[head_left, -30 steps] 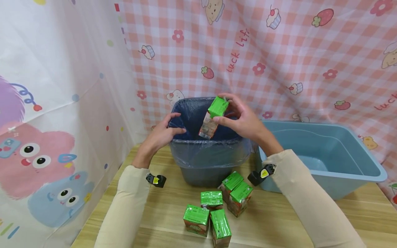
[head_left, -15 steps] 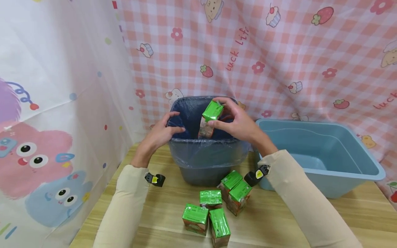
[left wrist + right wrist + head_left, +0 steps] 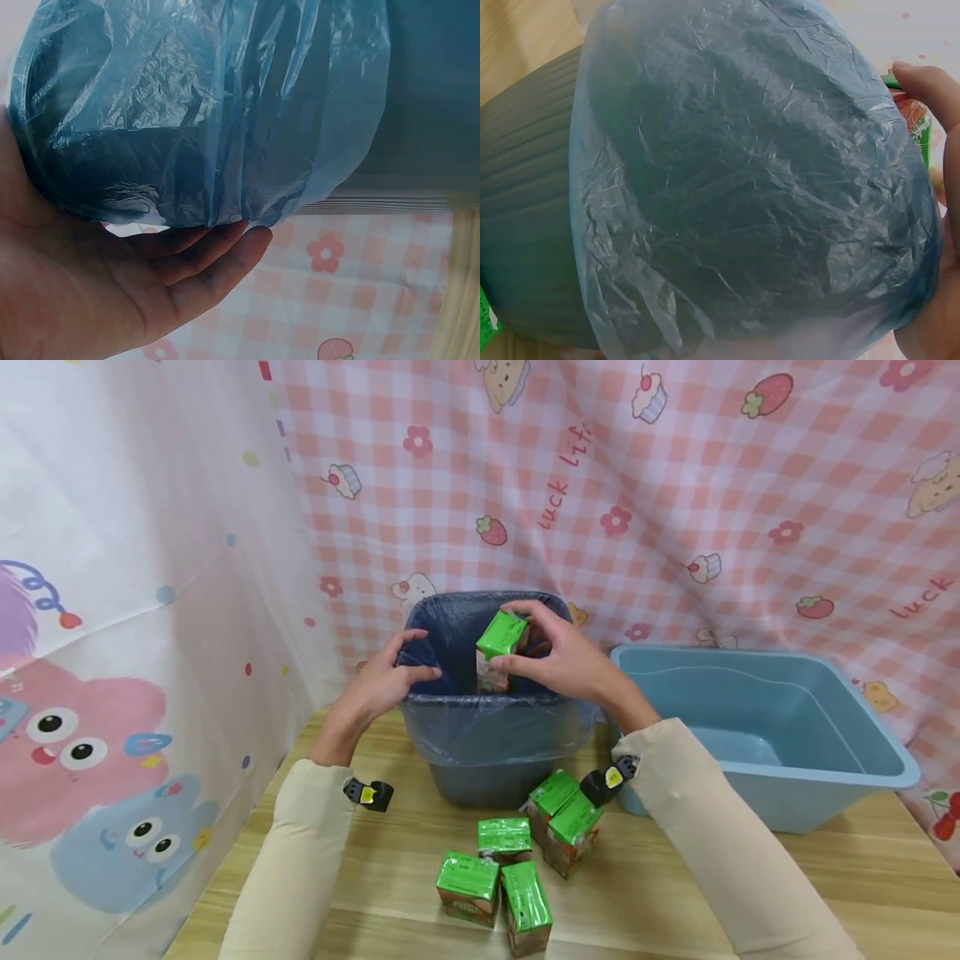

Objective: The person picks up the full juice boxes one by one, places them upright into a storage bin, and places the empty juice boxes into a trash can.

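A dark grey trash bin (image 3: pixel 476 781), lined with a thin bluish plastic bag (image 3: pixel 495 727), stands on the wooden table. My left hand (image 3: pixel 375 687) holds its left rim, the thumb over the inside and the other fingers (image 3: pixel 214 274) along the outer wall. Within the bin's mouth, my right hand (image 3: pixel 573 664) grips a green-topped drink carton (image 3: pixel 501 633) between thumb and fingers, the carton slightly tilted. In the right wrist view, the bag covers most of the scene and only an edge of the carton (image 3: pixel 922 139) shows past it.
Several similar drink cartons (image 3: pixel 468 885) stand on the table (image 3: pixel 397 860) in front of the bin, two of them side by side (image 3: pixel 572 821) under my right wrist. At the right is a large light-blue tub (image 3: pixel 780 777). Patterned curtains (image 3: pixel 420 510) hang behind and at the left.
My right hand has moved down and left with the drink carton, which sits lower in the bin's mouth and more upright. The left hand keeps its place on the rim.
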The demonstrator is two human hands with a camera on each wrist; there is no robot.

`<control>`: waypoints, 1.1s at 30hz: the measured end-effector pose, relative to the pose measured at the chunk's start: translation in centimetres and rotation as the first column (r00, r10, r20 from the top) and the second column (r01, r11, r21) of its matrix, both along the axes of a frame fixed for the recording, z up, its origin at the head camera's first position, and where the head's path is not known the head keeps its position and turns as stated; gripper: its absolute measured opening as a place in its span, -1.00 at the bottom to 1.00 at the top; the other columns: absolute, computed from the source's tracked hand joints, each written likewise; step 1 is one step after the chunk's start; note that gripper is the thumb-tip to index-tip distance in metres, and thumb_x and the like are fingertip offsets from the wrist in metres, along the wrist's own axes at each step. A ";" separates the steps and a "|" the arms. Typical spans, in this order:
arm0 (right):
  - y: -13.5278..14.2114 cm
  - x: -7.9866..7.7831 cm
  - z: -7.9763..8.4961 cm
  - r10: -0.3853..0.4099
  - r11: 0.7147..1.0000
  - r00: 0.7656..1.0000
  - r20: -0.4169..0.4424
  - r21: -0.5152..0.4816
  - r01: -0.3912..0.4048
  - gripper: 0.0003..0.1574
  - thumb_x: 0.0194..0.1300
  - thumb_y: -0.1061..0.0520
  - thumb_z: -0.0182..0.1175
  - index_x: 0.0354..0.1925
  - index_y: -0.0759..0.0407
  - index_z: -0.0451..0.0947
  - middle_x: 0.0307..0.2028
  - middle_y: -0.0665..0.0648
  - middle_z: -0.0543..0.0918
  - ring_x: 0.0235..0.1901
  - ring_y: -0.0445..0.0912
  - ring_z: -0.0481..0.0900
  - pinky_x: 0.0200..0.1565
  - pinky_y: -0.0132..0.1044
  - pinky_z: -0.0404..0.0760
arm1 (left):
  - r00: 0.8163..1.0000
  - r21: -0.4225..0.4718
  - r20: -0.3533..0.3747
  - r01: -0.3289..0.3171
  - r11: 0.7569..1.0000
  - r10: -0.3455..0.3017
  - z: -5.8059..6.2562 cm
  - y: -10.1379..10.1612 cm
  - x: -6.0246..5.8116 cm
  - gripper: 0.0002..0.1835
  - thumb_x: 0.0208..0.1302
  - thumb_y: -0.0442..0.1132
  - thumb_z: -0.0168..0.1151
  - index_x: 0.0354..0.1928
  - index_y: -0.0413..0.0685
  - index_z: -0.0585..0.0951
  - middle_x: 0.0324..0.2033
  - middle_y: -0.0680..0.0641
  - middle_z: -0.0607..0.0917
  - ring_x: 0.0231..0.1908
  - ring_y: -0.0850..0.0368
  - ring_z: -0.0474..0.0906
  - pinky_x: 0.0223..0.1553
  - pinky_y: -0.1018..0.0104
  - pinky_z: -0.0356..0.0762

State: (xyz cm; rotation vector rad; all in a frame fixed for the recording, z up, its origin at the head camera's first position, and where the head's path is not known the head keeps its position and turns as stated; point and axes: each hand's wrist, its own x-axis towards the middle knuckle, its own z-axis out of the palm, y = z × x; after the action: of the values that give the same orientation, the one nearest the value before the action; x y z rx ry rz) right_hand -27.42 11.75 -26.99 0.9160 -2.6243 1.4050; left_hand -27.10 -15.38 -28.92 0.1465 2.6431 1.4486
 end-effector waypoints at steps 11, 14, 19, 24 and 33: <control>-0.3 -0.2 -0.1 0.007 0.999 1.000 -0.028 0.039 -0.006 -0.17 0.29 -0.05 0.33 0.42 -0.04 0.22 -0.11 0.11 0.58 -0.13 -0.05 0.57 0.05 -0.07 0.55 | 1.000 -0.017 -0.011 0.001 1.000 -0.001 0.1 -0.1 -0.2 -0.26 0.33 0.02 0.21 0.50 0.23 0.17 0.52 -0.10 0.09 0.44 -0.13 0.13 0.41 -0.17 0.10; -0.3 -0.2 -0.2 0.013 0.999 0.999 -0.033 0.045 -0.012 -0.16 0.29 -0.06 0.34 0.42 -0.04 0.22 -0.13 0.10 0.59 -0.14 -0.05 0.57 0.02 -0.09 0.56 | 1.000 -0.015 -0.012 -0.002 1.000 0.002 0.1 -0.1 -0.2 -0.27 0.34 0.02 0.21 0.49 0.23 0.18 0.53 -0.10 0.08 0.45 -0.13 0.12 0.41 -0.18 0.09; -0.3 -0.2 -0.2 0.016 0.998 0.999 -0.038 0.056 -0.014 -0.15 0.29 -0.07 0.34 0.42 -0.03 0.22 -0.14 0.10 0.60 -0.15 -0.05 0.58 -0.02 -0.11 0.57 | 1.000 -0.011 -0.014 0.003 1.000 -0.003 0.0 -0.2 -0.2 -0.27 0.34 0.01 0.20 0.49 0.23 0.18 0.53 -0.08 0.06 0.46 -0.13 0.10 0.42 -0.19 0.06; -0.3 -0.2 -0.3 0.012 0.998 0.999 -0.038 0.065 -0.009 -0.14 0.28 -0.09 0.34 0.42 -0.04 0.21 -0.14 0.09 0.60 -0.15 -0.07 0.58 -0.03 -0.12 0.56 | 1.000 -0.014 -0.008 0.005 1.000 -0.005 0.0 -0.1 -0.2 -0.27 0.35 0.00 0.20 0.50 0.23 0.17 0.53 -0.09 0.07 0.46 -0.13 0.10 0.42 -0.18 0.06; -0.2 -0.2 -0.3 -0.013 0.995 0.999 -0.032 0.097 0.016 -0.10 0.25 -0.18 0.34 0.44 -0.11 0.19 0.13 0.11 0.53 0.13 0.01 0.50 0.14 -0.02 0.48 | 1.000 -0.021 -0.002 0.003 1.000 -0.003 -0.1 0.1 -0.1 -0.26 0.35 0.01 0.19 0.51 0.23 0.16 0.54 -0.09 0.04 0.47 -0.14 0.06 0.41 -0.22 0.03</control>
State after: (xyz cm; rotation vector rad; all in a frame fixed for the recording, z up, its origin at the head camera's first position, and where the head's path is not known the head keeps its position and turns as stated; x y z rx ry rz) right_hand -27.61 11.51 -27.28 0.9185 -2.6915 1.2582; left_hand -27.17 -15.31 -29.01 0.1501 2.6573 1.4207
